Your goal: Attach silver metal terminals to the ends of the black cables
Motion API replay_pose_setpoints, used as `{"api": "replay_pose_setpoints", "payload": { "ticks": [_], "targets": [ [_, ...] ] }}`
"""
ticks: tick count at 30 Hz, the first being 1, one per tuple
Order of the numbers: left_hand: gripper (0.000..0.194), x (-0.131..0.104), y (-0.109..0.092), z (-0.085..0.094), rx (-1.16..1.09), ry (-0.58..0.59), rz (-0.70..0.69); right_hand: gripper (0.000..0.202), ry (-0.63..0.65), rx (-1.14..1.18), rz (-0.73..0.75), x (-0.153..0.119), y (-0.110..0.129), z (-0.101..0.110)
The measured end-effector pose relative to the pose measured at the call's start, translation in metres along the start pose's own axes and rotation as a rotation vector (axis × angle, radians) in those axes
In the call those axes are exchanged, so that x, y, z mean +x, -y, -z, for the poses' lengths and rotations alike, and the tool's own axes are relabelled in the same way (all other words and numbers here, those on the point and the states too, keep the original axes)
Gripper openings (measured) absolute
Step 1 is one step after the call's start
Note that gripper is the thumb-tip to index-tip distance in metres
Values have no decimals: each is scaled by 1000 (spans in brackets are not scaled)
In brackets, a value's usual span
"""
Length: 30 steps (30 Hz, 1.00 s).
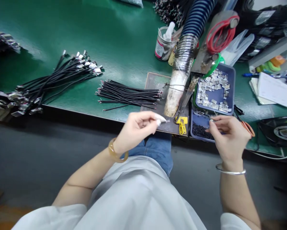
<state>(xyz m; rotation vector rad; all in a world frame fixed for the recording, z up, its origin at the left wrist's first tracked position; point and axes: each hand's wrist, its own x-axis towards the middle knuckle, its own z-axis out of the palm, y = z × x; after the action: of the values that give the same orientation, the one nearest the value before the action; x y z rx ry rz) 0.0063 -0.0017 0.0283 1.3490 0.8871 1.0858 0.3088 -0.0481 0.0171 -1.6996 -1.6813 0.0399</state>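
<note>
My left hand (143, 124), with white coverings on its fingertips, is closed in a pinch before the table edge. A small silvery piece (167, 121), perhaps a metal connector, sticks out from the fingertips. My right hand (229, 131) is over the right side of a blue bin of tiny black pieces (201, 130), thumb and forefinger pinched together. Whatever lies between those fingers is too small to make out. Behind it, a blue tray (231, 78) holds many metal connector shells (214, 86). A yellow clip (182, 124) sits between my hands at the board's edge.
A bundle of short black cables (129, 94) lies left of a fume hose (179, 73). Cables with metal plugs (59, 76) lie farther left. A jar (161, 48) stands behind; papers (275, 89) and a black fan-like device (282, 131) are at the right.
</note>
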Motion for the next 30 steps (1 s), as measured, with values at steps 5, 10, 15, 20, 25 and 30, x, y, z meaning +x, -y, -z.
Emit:
{"api": "replay_pose_setpoints", "payload": {
  "ticks": [5,10,15,20,25,30],
  "targets": [
    [15,-9,34,-35,-228,98,248,11,-273,193,36,-28,60,-18],
    [15,-9,36,-50,-261,99,257,12,-131,506,-73,-43,78,-46],
    [22,-9,35,-55,-289,127,271,11,80,648,-197,-46,71,-51],
    [23,-10,37,-57,-282,128,281,9,139,744,-215,-46,67,-50],
    [24,-10,39,-56,-287,151,288,5,177,797,-247,-47,64,-53],
    [26,-11,42,-54,-299,132,285,5,149,740,-229,-49,67,-55]
  ]
}}
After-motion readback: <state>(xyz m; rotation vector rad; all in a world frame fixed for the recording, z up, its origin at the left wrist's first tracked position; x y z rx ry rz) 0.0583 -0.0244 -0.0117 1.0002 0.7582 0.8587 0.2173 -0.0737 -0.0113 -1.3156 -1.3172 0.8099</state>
